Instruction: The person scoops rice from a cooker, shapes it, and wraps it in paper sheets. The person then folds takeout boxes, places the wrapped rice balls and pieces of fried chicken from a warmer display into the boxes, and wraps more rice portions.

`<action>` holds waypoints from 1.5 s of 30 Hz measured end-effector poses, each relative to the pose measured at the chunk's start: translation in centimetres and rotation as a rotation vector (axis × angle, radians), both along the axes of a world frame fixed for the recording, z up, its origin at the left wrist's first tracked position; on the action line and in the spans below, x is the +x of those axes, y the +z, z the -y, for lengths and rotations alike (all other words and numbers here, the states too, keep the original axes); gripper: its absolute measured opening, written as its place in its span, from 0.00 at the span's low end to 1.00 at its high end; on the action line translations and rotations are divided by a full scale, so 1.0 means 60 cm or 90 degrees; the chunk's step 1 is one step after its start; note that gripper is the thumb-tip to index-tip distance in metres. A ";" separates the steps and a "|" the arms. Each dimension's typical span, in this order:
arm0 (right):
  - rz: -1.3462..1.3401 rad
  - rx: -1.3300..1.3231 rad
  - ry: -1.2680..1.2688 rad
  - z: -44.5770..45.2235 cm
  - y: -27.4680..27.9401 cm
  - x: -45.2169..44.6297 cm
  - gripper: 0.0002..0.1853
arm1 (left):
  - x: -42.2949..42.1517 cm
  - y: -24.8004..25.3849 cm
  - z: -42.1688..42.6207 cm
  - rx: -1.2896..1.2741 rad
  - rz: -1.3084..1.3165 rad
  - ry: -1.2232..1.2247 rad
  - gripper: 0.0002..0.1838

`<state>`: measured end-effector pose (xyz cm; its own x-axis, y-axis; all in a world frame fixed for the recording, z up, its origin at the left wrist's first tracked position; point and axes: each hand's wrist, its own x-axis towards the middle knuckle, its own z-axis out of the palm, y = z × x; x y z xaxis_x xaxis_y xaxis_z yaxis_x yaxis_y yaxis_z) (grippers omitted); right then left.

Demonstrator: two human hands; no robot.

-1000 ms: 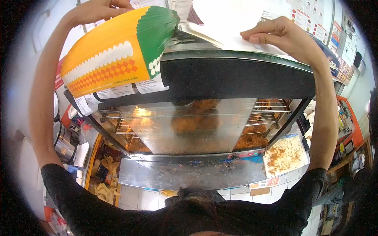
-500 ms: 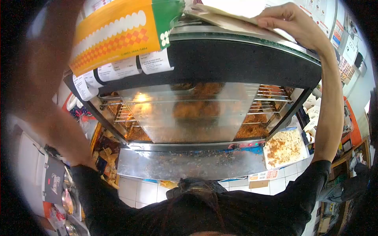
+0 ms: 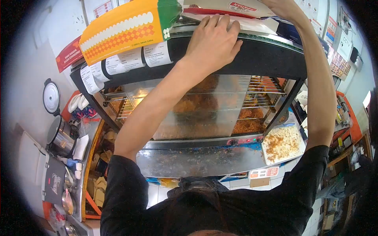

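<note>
My left hand [image 3: 216,39] reaches across the front of a glass-fronted food warmer [image 3: 252,59]. Its fingers are apart and lie on a white sheet or flap on the warmer's top. Just beyond, a folded carton with a red edge and printed lettering [image 3: 241,6] lies partly opened. My right hand [image 3: 285,8] is at that carton's upper right, cut by the top of the view, so its fingers are mostly hidden. A yellow, orange and green printed box [image 3: 122,33] stands left of my left hand.
Printed paper slips [image 3: 157,54] hang along the warmer's front. Browned, crumbed food [image 3: 250,120] sits on racks inside. A white tray of crumbs [image 3: 284,144] stands right of the metal ledge [image 3: 204,161]. Pots and a white cool box [image 3: 29,173] are at the left.
My left hand has come from the blurred left side to the carton on the warmer. My right hand has moved up and slightly left. The carton's printed face now shows.
</note>
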<state>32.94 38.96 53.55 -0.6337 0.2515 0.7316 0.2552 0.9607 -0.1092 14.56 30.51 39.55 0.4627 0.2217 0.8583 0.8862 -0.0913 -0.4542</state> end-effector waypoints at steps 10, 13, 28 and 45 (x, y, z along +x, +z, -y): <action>0.114 0.197 -0.050 0.028 -0.003 -0.002 0.15 | -0.007 0.003 -0.012 -0.010 0.024 -0.026 0.18; 0.253 0.241 -0.035 0.038 -0.009 0.006 0.17 | -0.004 0.001 -0.009 0.003 0.031 -0.014 0.17; -0.089 0.443 -0.152 0.021 -0.015 -0.012 0.09 | -0.010 0.041 0.005 -0.079 0.015 -0.053 0.06; -0.596 0.181 -0.106 0.220 -0.308 0.216 0.12 | 0.092 -0.138 0.049 0.048 0.144 -0.371 0.14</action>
<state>45.89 25.77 35.06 0.2574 0.0220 0.9661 0.3176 0.9423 -0.1060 20.07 27.57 31.28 0.2942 -0.0773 0.9526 0.7758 -0.5628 -0.2853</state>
